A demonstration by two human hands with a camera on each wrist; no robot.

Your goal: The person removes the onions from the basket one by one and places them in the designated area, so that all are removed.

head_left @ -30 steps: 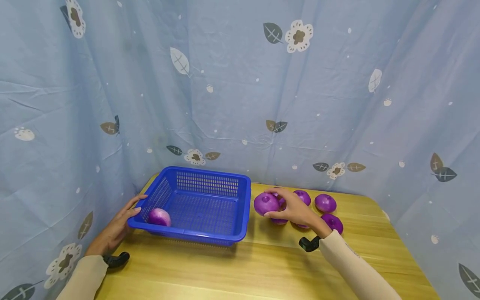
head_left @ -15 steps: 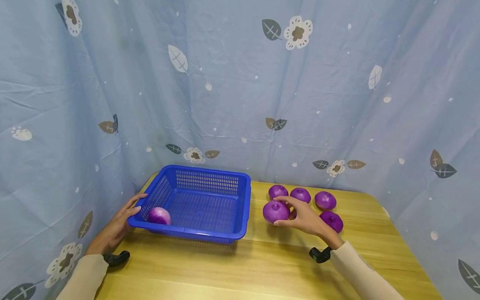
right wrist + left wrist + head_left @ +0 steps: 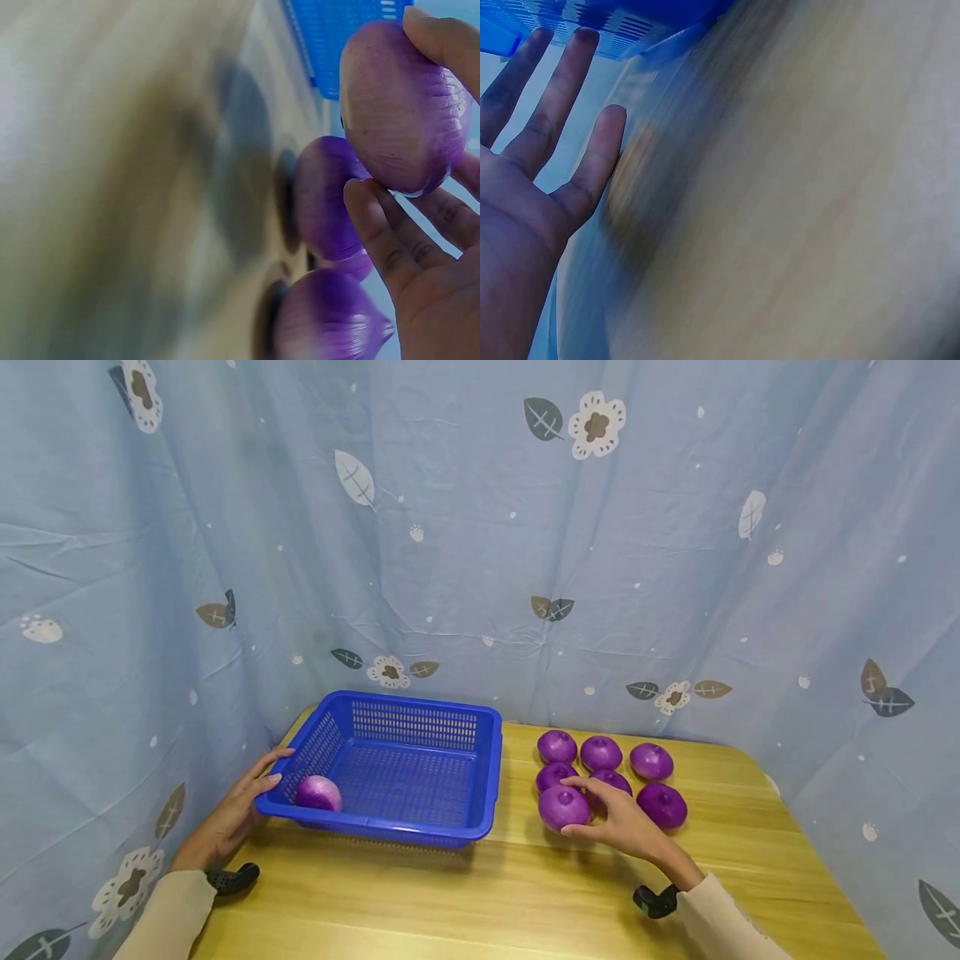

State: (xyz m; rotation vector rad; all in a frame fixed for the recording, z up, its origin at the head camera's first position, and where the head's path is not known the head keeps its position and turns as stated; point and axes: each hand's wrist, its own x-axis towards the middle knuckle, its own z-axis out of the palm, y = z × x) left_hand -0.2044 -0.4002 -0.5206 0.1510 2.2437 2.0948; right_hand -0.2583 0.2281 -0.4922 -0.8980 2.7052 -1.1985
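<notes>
My right hand [image 3: 628, 827] pinches a purple onion [image 3: 564, 808] between thumb and fingers, near the front of a group of onions. In the right wrist view this onion [image 3: 397, 109] is off the table, with two more onions clearly seen below it. At the left, my left hand [image 3: 228, 818] touches the left rim of a blue plastic basket [image 3: 491, 768], its fingers extended. The left wrist view shows straight fingers [image 3: 570, 82] against the basket's perforated side. One purple-and-white onion [image 3: 319, 793] lies in the basket's front left corner.
Several purple onions [image 3: 651, 762] sit close together on the right half of the wooden table [image 3: 420, 902]. A blue patterned curtain [image 3: 465, 527] hangs round the back and both sides.
My right hand, holding the onion, has moved right and toward the front edge. More of the onions behind it now show. The left hand and basket stay in place.
</notes>
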